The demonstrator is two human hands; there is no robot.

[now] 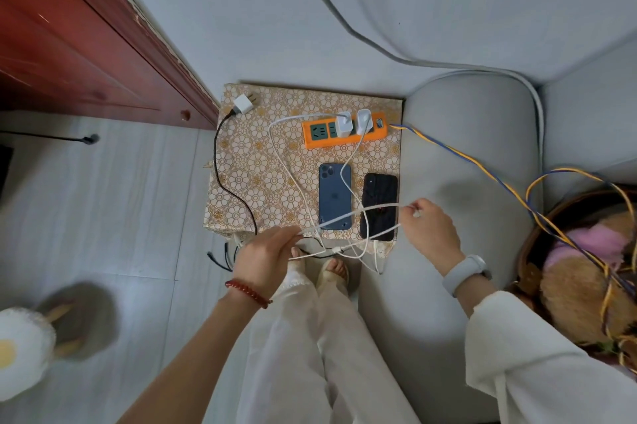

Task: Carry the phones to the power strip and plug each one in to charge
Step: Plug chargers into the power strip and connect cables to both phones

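Head view, looking down: a small surface (241, 182) covered with a floral-patterned cloth stands between a red wooden door and a grey sofa. An orange power strip (344, 133) lies near the far edge of the surface, with two white chargers (355, 121) plugged into it side by side. A third white adapter (243, 104) with a black cable lies unplugged at the far left corner. Two phones lie face down, side by side, near the front edge: a blue phone (334, 196) on the left and a black phone (378, 206) on the right, close together. White cables (286, 165) run from the chargers across the cloth and over both phones. The left hand (265, 259), at the front edge of the surface, pinches a white cable between its fingers. The right hand (429, 228), just right of the black phone, grips the connector end of a white cable with curled fingers. A blue-and-yellow cord (458, 156) leaves the strip toward the right.
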